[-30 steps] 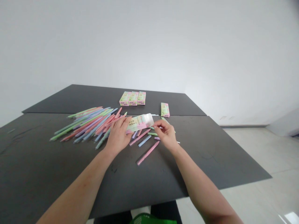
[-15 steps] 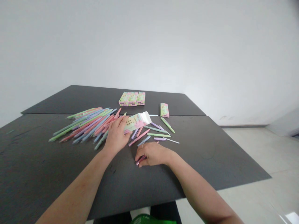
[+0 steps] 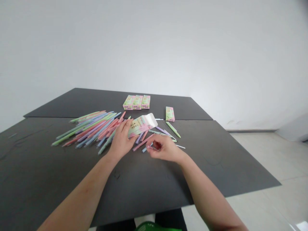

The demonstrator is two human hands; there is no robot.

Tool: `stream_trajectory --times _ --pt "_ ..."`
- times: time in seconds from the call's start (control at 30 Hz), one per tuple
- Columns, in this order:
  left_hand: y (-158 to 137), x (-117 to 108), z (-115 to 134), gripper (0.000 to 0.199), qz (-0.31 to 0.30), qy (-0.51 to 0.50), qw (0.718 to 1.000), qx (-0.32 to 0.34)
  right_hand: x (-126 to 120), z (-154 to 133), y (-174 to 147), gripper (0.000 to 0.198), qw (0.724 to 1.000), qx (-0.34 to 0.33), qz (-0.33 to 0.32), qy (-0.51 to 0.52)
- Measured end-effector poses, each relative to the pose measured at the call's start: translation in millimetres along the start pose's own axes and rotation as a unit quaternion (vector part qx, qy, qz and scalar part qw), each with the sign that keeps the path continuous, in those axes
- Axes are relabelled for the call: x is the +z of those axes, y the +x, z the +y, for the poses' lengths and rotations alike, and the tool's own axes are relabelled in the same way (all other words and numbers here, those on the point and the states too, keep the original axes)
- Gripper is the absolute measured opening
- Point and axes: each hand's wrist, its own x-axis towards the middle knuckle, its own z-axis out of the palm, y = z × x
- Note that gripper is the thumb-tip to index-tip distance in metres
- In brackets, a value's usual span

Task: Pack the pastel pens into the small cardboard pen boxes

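My left hand (image 3: 122,140) rests on the dark table (image 3: 216,157) and holds an open pastel pen box (image 3: 142,123), its white flap pointing right. My right hand (image 3: 164,149) hovers just right of it, fingers pinched on a pen that the hand mostly hides. Under and around both hands lie loose pens: a pink one (image 3: 143,142), a green one (image 3: 173,128) and others. A big pile of pastel pens (image 3: 90,128) spreads out to the left of my left hand.
Three closed pen boxes (image 3: 137,102) stand side by side at the back of the table, and a single box (image 3: 169,113) sits to their right. Something green (image 3: 156,227) shows below the table's near edge. Light floor lies to the right.
My right hand came back from the loose pens to a pink pen near the front, closed on it, and has lifted it toward the box. That pen is gone from the table.
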Motion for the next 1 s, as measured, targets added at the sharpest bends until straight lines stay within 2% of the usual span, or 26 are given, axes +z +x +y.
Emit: stream_trajectory --times 0.1,0.2,0.33,0.4,0.5,0.6,0.77,1.0 --pt "-0.4 1.1 -1.2 0.064 0.0 0.006 1.0 0.004 -10.5 3.1 2.7 0.01 0.981 0.035 0.152 0.118" --pt "-1.3 2.6 -3.7 0.066 0.0 0.016 1.0 0.009 -20.0 8.6 7.4 0.013 0.934 0.038 0.283 0.214" --pt "-2.2 4.4 -6.8 0.067 -0.003 0.026 1.0 0.017 -26.9 14.7 13.4 0.013 0.872 0.016 0.399 0.284" --pt "-2.6 5.1 -7.9 0.066 -0.004 0.035 0.999 0.025 -27.9 15.7 15.0 0.014 0.85 0.006 0.439 0.29" --pt "-3.1 5.6 -9.3 0.066 -0.007 0.048 0.998 0.032 -27.6 15.5 15.7 0.015 0.837 0.001 0.471 0.279" --pt "-3.2 5.4 -9.6 0.065 -0.01 0.052 0.998 0.035 -26.1 16.0 15.5 0.016 0.836 -0.004 0.484 0.258" --pt "-2.8 3.6 -7.4 0.064 -0.02 0.06 0.997 0.047 -22.1 17.5 15.1 0.018 0.849 0.01 0.481 0.217" --pt "-3.2 1.3 -4.2 0.063 -0.032 0.073 0.995 0.054 -15.9 14.2 14.4 0.021 0.869 0.025 0.443 0.22"
